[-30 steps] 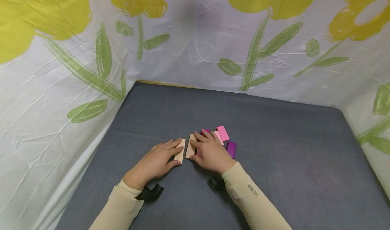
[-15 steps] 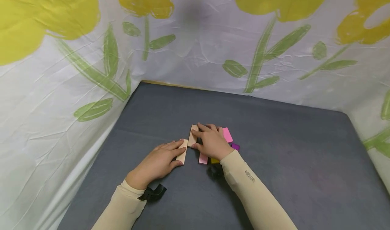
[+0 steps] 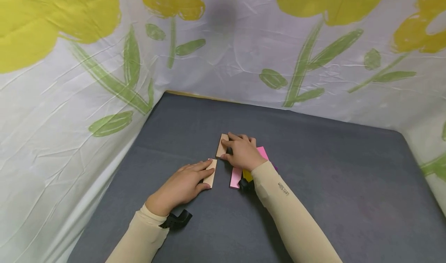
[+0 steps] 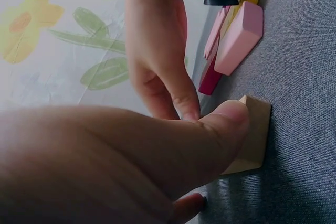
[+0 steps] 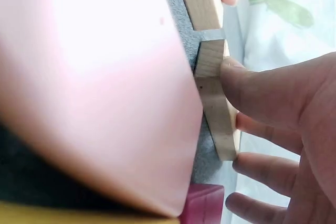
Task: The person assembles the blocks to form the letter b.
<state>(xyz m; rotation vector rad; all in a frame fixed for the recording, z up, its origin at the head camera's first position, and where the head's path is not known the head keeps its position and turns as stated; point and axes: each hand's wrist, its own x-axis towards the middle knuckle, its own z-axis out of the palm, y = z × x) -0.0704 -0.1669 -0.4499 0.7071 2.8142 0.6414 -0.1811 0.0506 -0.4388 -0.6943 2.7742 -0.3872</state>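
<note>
So there's a dark grey, fabric-topped desk (image 3: 331, 185) with two pale wooden rectangular blocks lying on it, one per hand. The left hand (image 3: 184, 184) is loosely spread, fingers pretty straight, pressing on the nearer wooden block (image 3: 210, 174), with its thumb at the near end. The right hand (image 3: 244, 153) is also relaxed and mostly open, thumb and fingertips resting on the farther wooden block (image 3: 221, 146), which sits slightly to the right. Neither hand is really wrapped around anything. The two blocks are nearly corner to corner; can't tell if they touch.

Partly under the right wrist there's a bunch of coloured ones: a light pink rectangular block (image 3: 235, 177), a yellow block (image 3: 247, 175) right beside it, and a bright pink block (image 3: 263, 153) farther right. The right wrist view also catches a glossy magenta block (image 5: 203, 204).
</note>
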